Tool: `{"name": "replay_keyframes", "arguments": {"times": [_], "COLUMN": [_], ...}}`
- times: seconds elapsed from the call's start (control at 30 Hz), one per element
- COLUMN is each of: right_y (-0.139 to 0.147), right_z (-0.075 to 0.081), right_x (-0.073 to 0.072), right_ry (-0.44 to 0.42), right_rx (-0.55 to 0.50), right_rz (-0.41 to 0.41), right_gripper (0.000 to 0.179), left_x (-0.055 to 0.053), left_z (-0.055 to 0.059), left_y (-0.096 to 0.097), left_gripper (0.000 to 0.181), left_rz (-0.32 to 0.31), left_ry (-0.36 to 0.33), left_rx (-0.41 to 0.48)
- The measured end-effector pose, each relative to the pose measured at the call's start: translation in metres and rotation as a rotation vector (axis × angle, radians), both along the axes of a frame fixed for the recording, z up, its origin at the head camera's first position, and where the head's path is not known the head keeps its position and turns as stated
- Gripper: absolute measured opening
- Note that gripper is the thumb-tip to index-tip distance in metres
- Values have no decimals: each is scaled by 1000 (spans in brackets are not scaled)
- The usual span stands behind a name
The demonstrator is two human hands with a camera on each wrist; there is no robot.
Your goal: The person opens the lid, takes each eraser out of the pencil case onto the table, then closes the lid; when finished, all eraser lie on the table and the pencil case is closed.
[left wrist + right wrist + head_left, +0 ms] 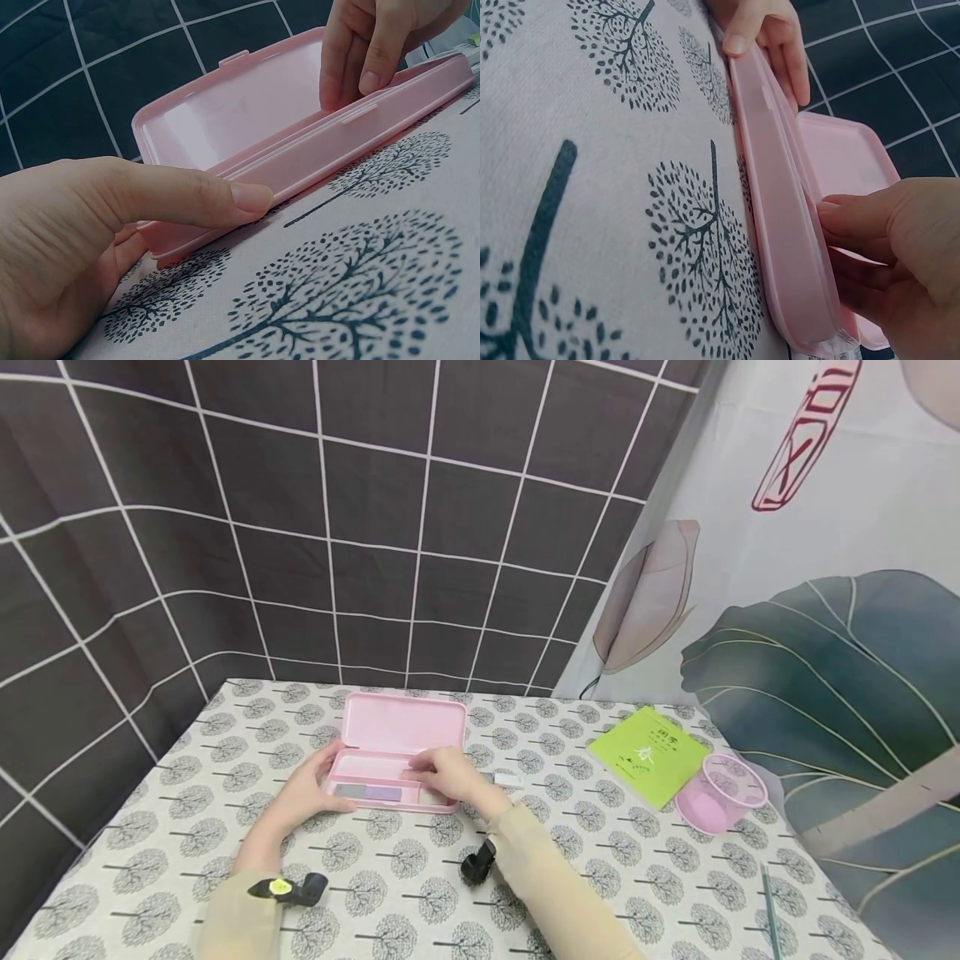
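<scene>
A pink pencil case (405,722) lies on the table with its lid raised toward the back. My left hand (303,789) grips the left end, its thumb along the front wall, as the left wrist view shows. Over the right part of the tray is my right hand (446,774); its fingers reach down inside, and their tips are hidden by the wall in both wrist views. Whether they pinch anything is not visible. A grey and purple strip (367,792) lies in the front compartment. Right of it, a pale piece (432,796) shows partly under the right hand.
A small white item (508,781) lies just right of the case, partly behind the right wrist. Farther right are a green booklet (648,756) and a pink round container (720,795). A thin teal stick (770,910) lies near the right edge. A dark grid curtain (375,527) hangs behind.
</scene>
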State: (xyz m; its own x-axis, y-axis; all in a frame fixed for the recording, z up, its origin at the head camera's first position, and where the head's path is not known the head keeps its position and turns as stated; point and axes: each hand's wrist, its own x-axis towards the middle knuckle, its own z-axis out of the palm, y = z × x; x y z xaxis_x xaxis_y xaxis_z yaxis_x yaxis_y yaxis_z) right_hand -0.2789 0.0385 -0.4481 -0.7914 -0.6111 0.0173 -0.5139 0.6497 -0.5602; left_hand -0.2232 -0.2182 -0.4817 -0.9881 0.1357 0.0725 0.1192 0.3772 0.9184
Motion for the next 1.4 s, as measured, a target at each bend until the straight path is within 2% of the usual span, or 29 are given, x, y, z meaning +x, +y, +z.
{"name": "replay_keyframes", "arguments": {"times": [0.3,0.63,1.1,1.27,1.4], "right_y": [0,-3,-2,-2,-2], "right_z": [1,1,2,1,-1], "right_x": [1,-1,-1,0,-1], "right_ry": [-29,-2,-21,44,64], "right_rx": [-10,-33,-19,3,-2], "right_rz": [-11,-26,0,0,5], "right_gripper": [24,17,23,23,22], "left_x": [-2,-1,0,0,-1], "left_z": [-3,-1,0,-1,-3], "left_y": [-1,-1,0,0,-1], "left_gripper": [118,117,116,117,118], "left_rz": [8,1,1,4,7], "left_ry": [-8,-9,-17,-25,-25], "left_rx": [-21,-11,-13,-18,-27]}}
